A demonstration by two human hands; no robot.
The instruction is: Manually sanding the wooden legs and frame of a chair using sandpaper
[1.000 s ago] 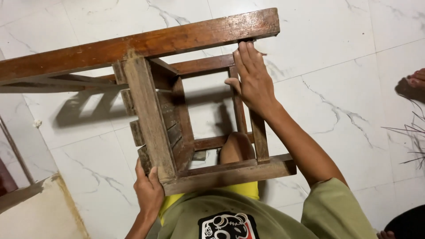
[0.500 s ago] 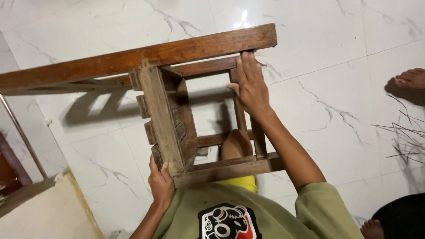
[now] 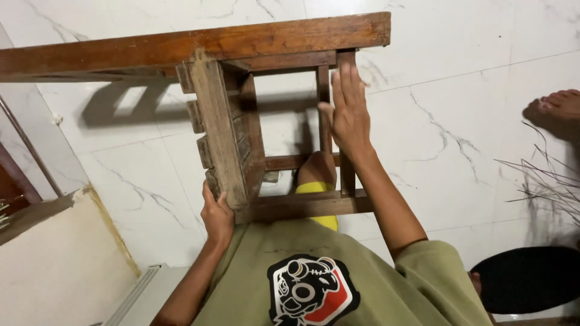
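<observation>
I hold a worn brown wooden chair frame [image 3: 225,127] up in front of my chest, above a white marble floor. My left hand [image 3: 216,215] grips the near lower corner of its slatted side frame. My right hand [image 3: 347,111] lies flat with straight fingers along the right upright bar [image 3: 346,169], fingertips near the long top rail [image 3: 193,43]. My knee in yellow shorts [image 3: 318,181] shows through the frame's opening.
Another person's bare foot [image 3: 557,108] rests on the floor at the right edge, beside a bundle of thin dark sticks [image 3: 550,184]. A dark round object [image 3: 524,279] lies at the lower right. A cream ledge [image 3: 54,265] and a metal rod [image 3: 27,148] stand at the left.
The chair frame has come closer to my body and its top rail sits higher in view. My right hand slid flatter along the upright. My left hand kept its grip.
</observation>
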